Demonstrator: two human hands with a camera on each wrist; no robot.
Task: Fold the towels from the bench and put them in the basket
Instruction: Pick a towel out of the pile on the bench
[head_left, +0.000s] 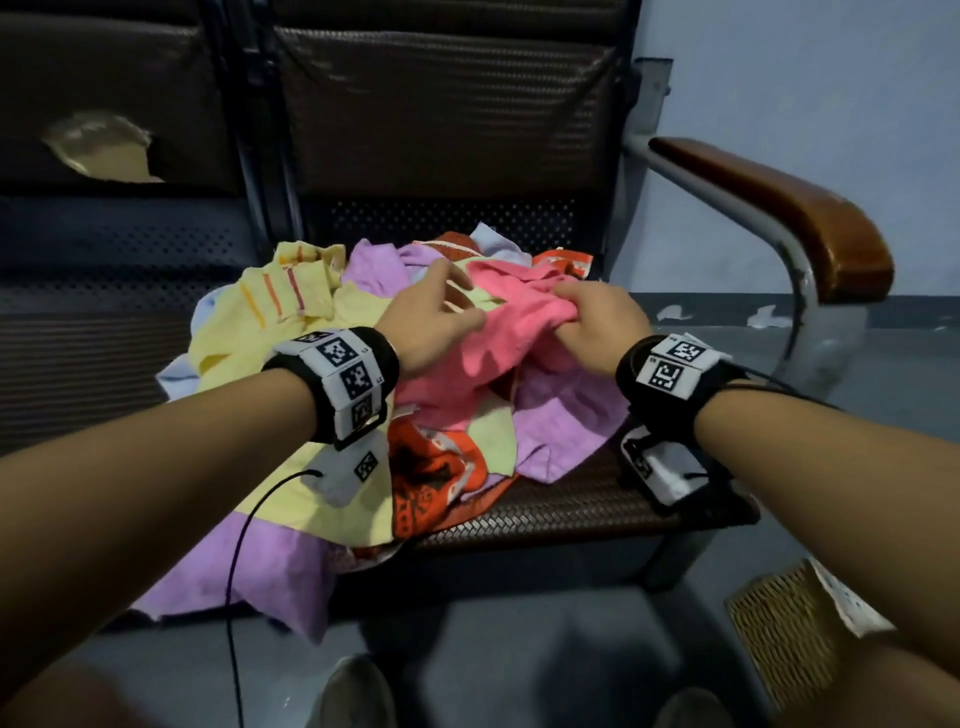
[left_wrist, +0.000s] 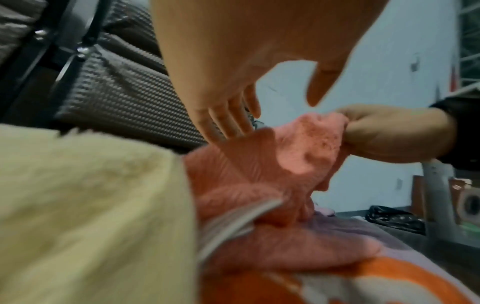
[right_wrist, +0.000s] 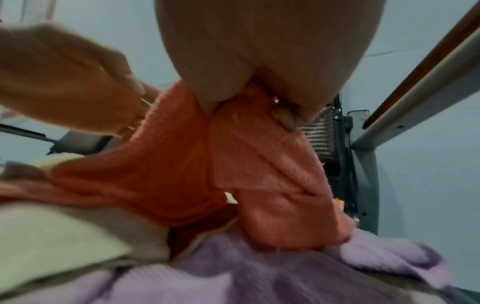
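A heap of towels lies on the bench seat: yellow, purple, orange patterned and a pink towel on top. My right hand grips a bunched fold of the pink towel and lifts it a little off the pile. My left hand hovers at the pink towel's left edge with straight, spread fingers; it holds nothing. In the left wrist view the right hand pinches the pink towel. A woven basket stands on the floor at the lower right.
The bench has a dark mesh backrest and a brown wooden armrest on a metal tube at the right. A purple towel hangs over the seat's front edge. My shoes are on the grey floor below.
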